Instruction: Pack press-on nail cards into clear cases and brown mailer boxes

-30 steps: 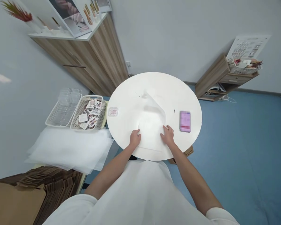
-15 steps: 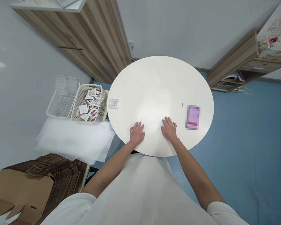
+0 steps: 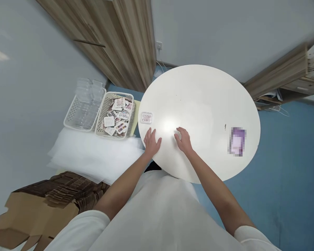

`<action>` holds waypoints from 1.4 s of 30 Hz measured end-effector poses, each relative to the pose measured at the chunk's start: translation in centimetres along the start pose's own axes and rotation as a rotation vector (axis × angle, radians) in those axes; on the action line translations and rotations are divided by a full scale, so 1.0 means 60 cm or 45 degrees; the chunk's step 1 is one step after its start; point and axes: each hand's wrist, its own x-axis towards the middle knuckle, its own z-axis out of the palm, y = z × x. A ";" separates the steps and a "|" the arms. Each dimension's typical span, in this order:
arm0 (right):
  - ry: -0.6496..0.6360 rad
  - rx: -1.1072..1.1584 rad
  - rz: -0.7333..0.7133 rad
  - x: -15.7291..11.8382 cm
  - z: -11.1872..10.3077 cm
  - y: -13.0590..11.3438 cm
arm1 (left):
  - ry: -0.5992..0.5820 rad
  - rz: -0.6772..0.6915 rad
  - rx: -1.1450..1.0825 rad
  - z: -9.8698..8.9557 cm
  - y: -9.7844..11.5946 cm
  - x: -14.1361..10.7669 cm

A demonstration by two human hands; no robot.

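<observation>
My left hand (image 3: 152,142) is over the left front edge of the white oval table (image 3: 204,104), fingers spread and holding nothing. Just beyond its fingertips lies a small clear plastic case (image 3: 146,118) with pink pieces inside. My right hand (image 3: 183,140) is over the table to the right of the left one, thumb and fingers apart, also without anything in it. Whether either hand touches the tabletop, I cannot tell. On the table's right side lies a blurred-out purple rectangular object (image 3: 237,141).
Left of the table stand a white basket (image 3: 132,120) of small printed cards and packets and another basket (image 3: 68,116) of clear plastic cases. White sheets (image 3: 94,153) lie in front of them, with flattened cardboard boxes (image 3: 28,212) nearer me. A wooden cabinet (image 3: 125,42) stands behind.
My view has turned left, so the table sits further right in it. My left hand has moved closer to the clear case; my right hand has shifted left across the table.
</observation>
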 end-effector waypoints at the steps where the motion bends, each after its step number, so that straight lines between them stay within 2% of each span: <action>1: -0.064 0.128 0.049 0.019 0.018 -0.020 | 0.048 -0.043 -0.067 -0.014 -0.020 0.021; 5: -0.266 0.526 0.354 0.079 0.084 -0.082 | 0.115 -0.150 -0.338 -0.048 -0.081 0.096; 8: -0.336 0.700 0.418 0.104 0.124 -0.108 | 0.063 -0.239 -0.560 -0.049 -0.102 0.128; 13: -0.384 0.703 0.388 0.115 0.164 -0.121 | 0.021 -0.265 -0.634 -0.042 -0.108 0.140; 19: -0.357 0.631 0.340 0.111 0.170 -0.120 | 0.034 -0.226 -0.636 -0.050 -0.103 0.130; 24: -0.259 0.670 0.295 0.081 0.133 -0.105 | 0.023 -0.166 -0.795 -0.040 -0.075 0.105; 27: -0.177 0.605 0.243 0.034 0.084 -0.073 | -0.047 -0.104 -0.927 -0.022 -0.034 0.073; 30: -0.100 0.493 0.225 -0.034 0.023 -0.019 | -0.191 -0.019 -0.974 0.005 0.019 0.024; 33: -0.062 0.375 0.237 -0.106 -0.034 0.045 | -0.417 0.046 -0.913 0.038 0.069 -0.030; 35: -0.056 0.299 0.236 -0.143 -0.062 0.086 | -0.511 0.085 -0.844 0.060 0.096 -0.061; 38: -0.076 0.168 0.193 -0.175 -0.087 0.132 | -0.576 0.141 -0.717 0.089 0.122 -0.090; 42: -0.100 0.100 0.153 -0.187 -0.097 0.163 | -0.579 0.142 -0.568 0.111 0.139 -0.109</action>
